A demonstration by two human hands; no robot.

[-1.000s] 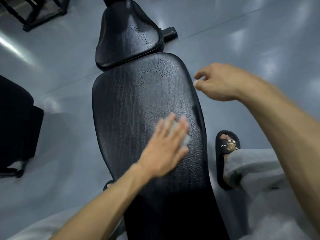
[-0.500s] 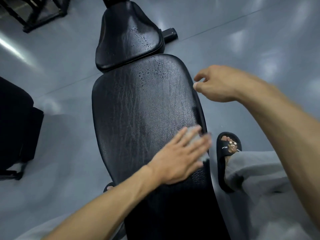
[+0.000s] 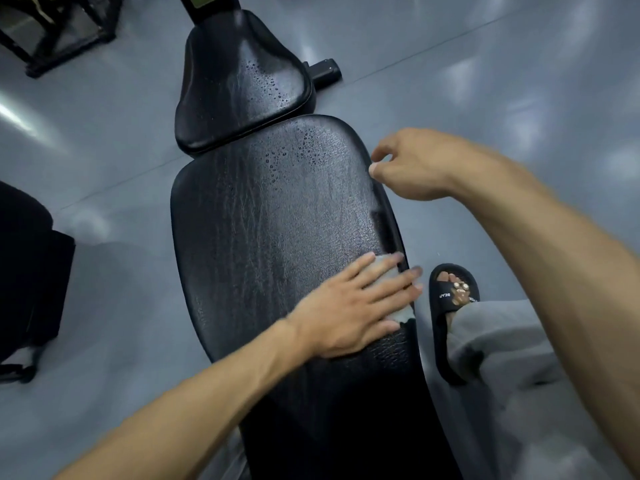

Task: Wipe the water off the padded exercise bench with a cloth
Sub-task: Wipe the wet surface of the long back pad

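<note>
At the right edge of the long black cracked-vinyl bench pad (image 3: 270,244), the left hand (image 3: 349,306) presses a small pale grey cloth (image 3: 401,315) flat, fingers (image 3: 391,268) straight. Right hand (image 3: 415,164) hovers loosely curled, holding nothing. I'd work toward the droplets (image 3: 291,154) at the pad's far end, overlapping strokes.

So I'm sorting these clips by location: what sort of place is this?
Most likely a gym. A black padded exercise bench with a separate seat pad stands on a smooth grey floor, and a black metal equipment frame sits at the far left.
</note>
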